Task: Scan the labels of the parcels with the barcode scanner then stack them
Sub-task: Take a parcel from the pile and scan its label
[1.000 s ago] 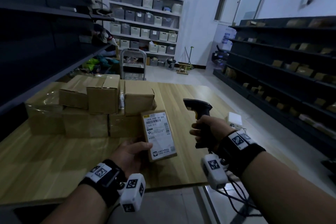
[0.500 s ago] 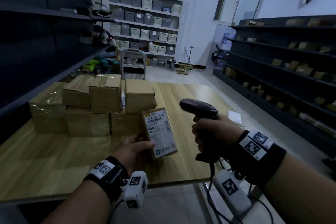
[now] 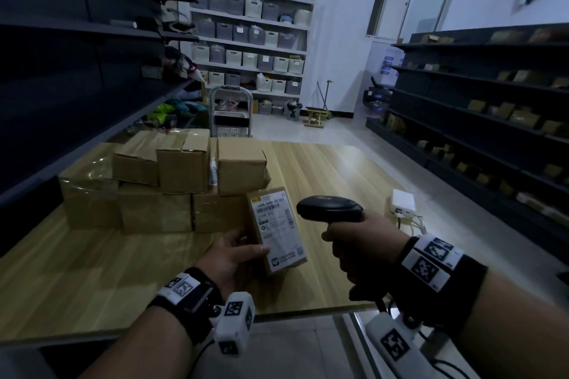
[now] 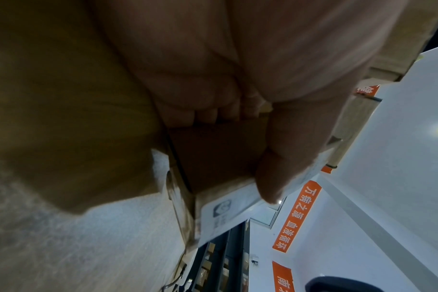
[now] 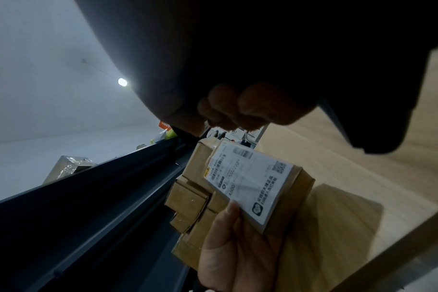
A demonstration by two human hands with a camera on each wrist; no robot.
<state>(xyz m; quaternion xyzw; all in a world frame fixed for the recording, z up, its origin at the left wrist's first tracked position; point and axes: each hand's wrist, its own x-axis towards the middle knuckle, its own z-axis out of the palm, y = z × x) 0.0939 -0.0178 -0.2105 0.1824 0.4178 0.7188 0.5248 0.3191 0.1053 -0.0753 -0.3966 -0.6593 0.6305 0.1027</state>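
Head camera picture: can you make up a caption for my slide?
Left hand holds up a white-labelled brown cardboard parcel while the right hand aims a black barcode scanner at it.

Bare forearms; black wristbands (image 3: 191, 295) with square-coded white tags, each carrying a white coded camera block (image 3: 234, 327) on black cables

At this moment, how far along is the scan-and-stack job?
Done, apparently: a stack of parcels already stands two layers high on the table; whether they were scanned cannot be told. In hand: the left hand holds a labelled parcel face up, while the right hand grips the barcode scanner, aimed toward its label. Left: finish this scan and add the parcel to the stack.
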